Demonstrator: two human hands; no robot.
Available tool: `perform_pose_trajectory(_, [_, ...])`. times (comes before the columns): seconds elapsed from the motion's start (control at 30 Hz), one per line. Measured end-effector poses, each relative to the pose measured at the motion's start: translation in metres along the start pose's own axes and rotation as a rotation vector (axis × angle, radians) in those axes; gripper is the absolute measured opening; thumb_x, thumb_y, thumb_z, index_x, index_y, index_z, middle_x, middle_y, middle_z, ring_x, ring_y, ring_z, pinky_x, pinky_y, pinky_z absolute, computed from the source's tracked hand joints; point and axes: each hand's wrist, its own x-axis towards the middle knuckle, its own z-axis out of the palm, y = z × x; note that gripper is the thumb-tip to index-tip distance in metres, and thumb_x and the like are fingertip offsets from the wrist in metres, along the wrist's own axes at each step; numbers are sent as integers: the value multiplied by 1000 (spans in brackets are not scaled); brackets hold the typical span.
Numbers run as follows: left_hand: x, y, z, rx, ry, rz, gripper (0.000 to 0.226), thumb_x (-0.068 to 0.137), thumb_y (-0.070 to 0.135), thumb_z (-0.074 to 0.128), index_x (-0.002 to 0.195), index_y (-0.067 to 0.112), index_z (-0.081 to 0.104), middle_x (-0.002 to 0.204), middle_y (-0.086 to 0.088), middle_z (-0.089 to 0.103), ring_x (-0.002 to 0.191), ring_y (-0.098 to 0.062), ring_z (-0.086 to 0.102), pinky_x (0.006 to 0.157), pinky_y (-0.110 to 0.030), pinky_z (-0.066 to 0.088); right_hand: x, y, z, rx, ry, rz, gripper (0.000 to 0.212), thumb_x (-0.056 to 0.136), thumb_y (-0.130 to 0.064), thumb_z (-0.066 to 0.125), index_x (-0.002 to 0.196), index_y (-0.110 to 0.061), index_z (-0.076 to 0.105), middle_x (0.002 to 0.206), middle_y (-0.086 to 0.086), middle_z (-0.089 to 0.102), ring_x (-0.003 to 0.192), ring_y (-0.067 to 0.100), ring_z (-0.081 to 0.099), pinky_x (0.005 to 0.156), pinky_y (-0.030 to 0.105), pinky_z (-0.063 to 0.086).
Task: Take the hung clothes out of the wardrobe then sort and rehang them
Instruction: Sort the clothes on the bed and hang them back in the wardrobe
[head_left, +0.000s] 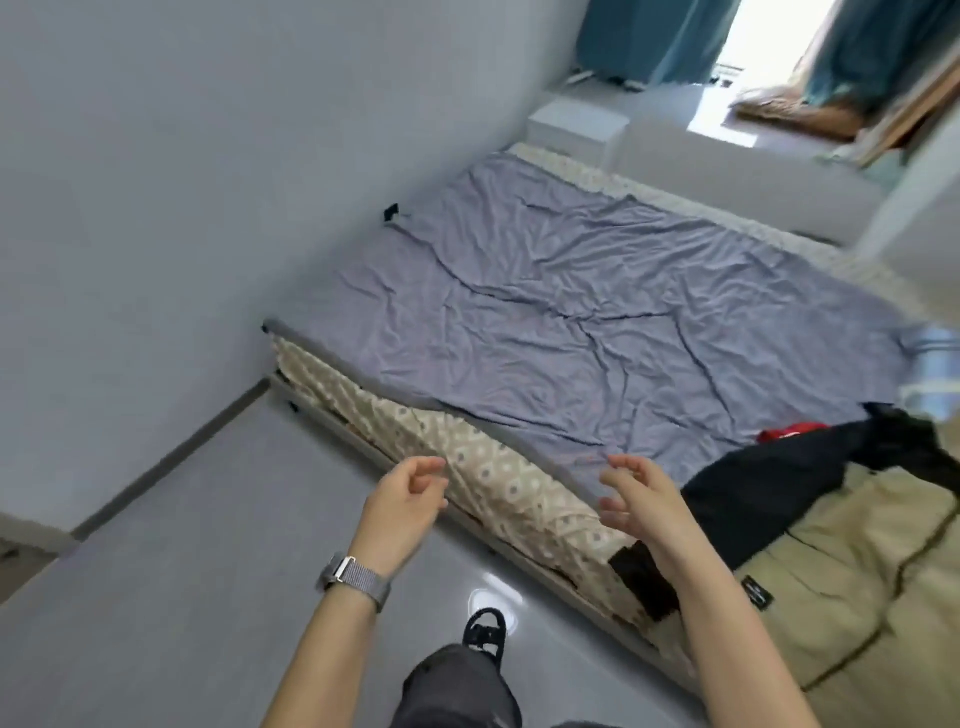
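From the head camera, both hands hover empty over the near edge of the bed (545, 312). The left hand (408, 501), with a grey watch (353, 579) on its wrist, has its fingers loosely curled round nothing. The right hand (641, 501) is half open, fingers relaxed and spread, also holding nothing.

The clothes already out of the wardrobe lie heaped on the bed at about four o'clock from the right hand: a black garment (769, 488) just beside that hand, draped over a khaki garment (857, 582), with a scrap of red cloth (789, 432) behind them. The pile's long axis runs roughly from seven o'clock to one o'clock, along the bed's right side.

The right hand is clearly nearer; the left sits well apart at nine o'clock. The wardrobe itself is out of view.
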Motion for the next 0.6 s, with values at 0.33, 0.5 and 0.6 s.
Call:
perform_pose_trajectory(0.33, [134, 81, 172, 279, -496, 125, 16, 73, 34, 54, 89, 36, 58, 87, -3, 68, 82, -22, 66, 81, -43, 52, 36, 32, -154, 213, 507, 167, 26, 94, -13, 54, 120, -12, 50, 97, 8, 55, 69, 20, 58, 59, 31, 50])
perform_pose_trajectory(0.5, [139, 111, 255, 308, -650, 167, 18, 91, 8, 50, 101, 21, 59, 84, -5, 65, 73, -15, 62, 77, -39, 51, 24, 62, -209, 284, 480, 281, 26, 95, -19, 55, 120, -17, 50, 111, 5, 57, 80, 21, 59, 62, 30, 51])
perform_pose_trajectory(0.6, [133, 125, 306, 324, -705, 182, 16, 92, 9, 51, 103, 18, 59, 88, -5, 65, 72, -8, 62, 64, -19, 47, 30, 72, -251, 302, 516, 278, 26, 95, -19, 55, 121, -16, 51, 112, 4, 56, 82, 20, 60, 67, 32, 53])
